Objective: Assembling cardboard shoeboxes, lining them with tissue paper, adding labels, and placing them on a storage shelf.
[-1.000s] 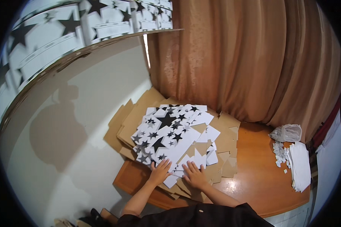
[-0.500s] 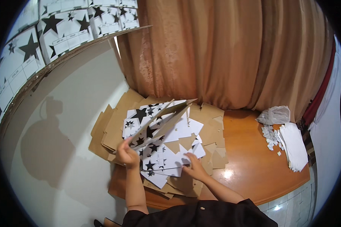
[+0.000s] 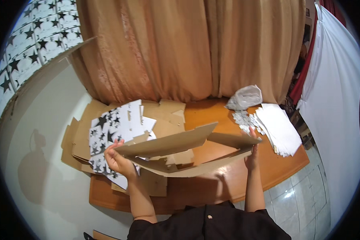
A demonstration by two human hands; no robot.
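Note:
A brown cardboard box (image 3: 172, 142), unfolded into a narrow open sleeve, is held up above the table between my two hands. My left hand (image 3: 120, 161) grips its left end, thumb and fingers round the edge. At the right end my right hand (image 3: 252, 154) holds the other corner, with fingertips showing above the rim. Its inner walls bow apart, leaving a gap through which the table shows. Behind my left hand lie flat white cardboard pieces with black stars (image 3: 120, 116), partly covered by the box.
Flat brown cardboard (image 3: 170, 110) lies under the white pieces. On the right of the wooden table (image 3: 204, 110) are a clear plastic bag (image 3: 248, 96), small pale pieces (image 3: 241, 119) and a stack of white paper (image 3: 282, 130). Star-printed boxes (image 3: 32, 44) fill a shelf at upper left.
The folded cardboard has been lifted off the pile, moved right and spread open. My right hand has left the white pieces and taken the box's right end. The view has shifted right.

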